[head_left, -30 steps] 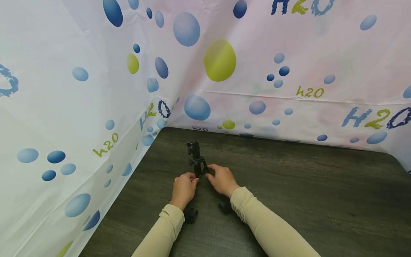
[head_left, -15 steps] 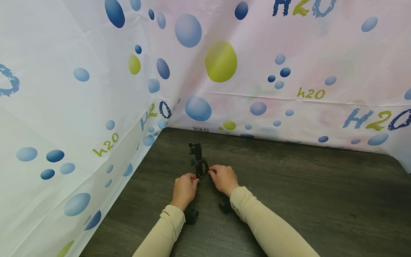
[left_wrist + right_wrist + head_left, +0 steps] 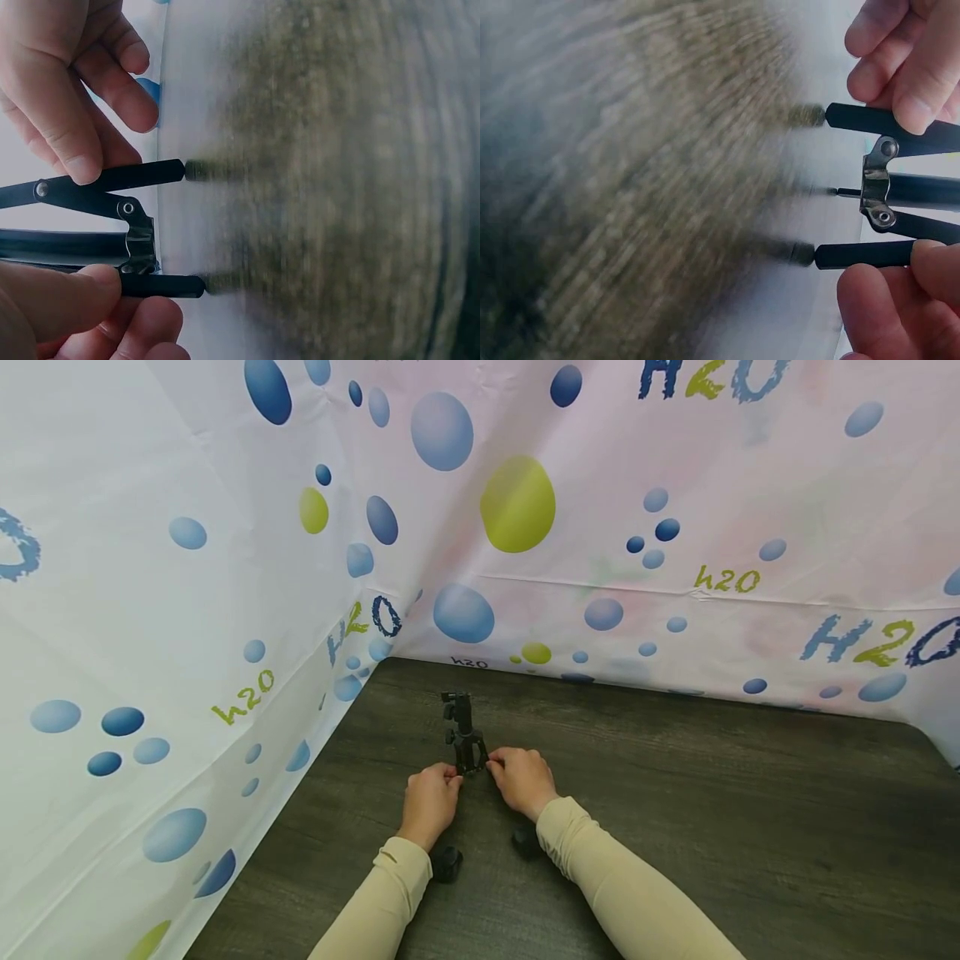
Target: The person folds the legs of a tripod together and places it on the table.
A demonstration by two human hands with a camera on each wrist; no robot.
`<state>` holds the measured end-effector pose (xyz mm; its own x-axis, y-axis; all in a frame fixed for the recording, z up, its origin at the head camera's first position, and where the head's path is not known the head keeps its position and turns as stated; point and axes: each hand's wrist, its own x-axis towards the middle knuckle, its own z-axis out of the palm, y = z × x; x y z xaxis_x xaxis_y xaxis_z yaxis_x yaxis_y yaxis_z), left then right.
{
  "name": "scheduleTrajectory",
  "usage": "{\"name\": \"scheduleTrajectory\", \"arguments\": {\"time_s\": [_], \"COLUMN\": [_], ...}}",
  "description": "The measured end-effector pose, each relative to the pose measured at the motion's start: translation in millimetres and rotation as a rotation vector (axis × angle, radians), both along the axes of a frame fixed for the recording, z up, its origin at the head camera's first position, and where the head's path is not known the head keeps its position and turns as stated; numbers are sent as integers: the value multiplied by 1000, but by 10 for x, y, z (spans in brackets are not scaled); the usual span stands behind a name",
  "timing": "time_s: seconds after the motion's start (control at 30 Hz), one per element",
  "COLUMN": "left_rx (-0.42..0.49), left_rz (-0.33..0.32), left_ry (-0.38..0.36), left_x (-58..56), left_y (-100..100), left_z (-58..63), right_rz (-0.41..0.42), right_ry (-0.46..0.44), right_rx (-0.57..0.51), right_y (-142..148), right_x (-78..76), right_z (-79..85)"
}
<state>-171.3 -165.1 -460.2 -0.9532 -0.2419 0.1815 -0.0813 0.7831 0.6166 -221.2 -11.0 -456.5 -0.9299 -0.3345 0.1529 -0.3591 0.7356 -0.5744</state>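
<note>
A small black tripod (image 3: 464, 717) stands on the dark wood-grain table, its legs only slightly spread. My left hand (image 3: 431, 806) pinches the lower part of its left leg between thumb and fingers. On the other side, my right hand (image 3: 522, 778) pinches the right leg low down. The left wrist view shows the left-hand leg (image 3: 163, 286) under my thumb, its foot touching the table. Seen from the right wrist, a metal brace (image 3: 875, 184) joins the legs around the centre column (image 3: 922, 190). The third leg is not clearly visible.
Small dark objects lie or hang beside the left sleeve (image 3: 447, 864) and the right sleeve (image 3: 527, 841); what they are is unclear. A printed white sheet (image 3: 600, 552) with bubbles and lettering rises behind and left of the table (image 3: 712, 793).
The tripod has shifted slightly right in the head view. My right thumb and finger have drawn together on its right leg. The left hand has hardly moved.
</note>
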Motion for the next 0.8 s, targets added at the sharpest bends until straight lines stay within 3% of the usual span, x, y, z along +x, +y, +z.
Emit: {"name": "scheduleTrajectory", "arguments": {"time_s": [0.8], "left_rx": [-23], "left_rz": [18], "left_ry": [27], "left_x": [0], "left_y": [13], "left_z": [-35], "right_rz": [19], "right_ry": [47], "right_rx": [-11], "right_y": [-39], "right_x": [20], "right_z": [-51]}}
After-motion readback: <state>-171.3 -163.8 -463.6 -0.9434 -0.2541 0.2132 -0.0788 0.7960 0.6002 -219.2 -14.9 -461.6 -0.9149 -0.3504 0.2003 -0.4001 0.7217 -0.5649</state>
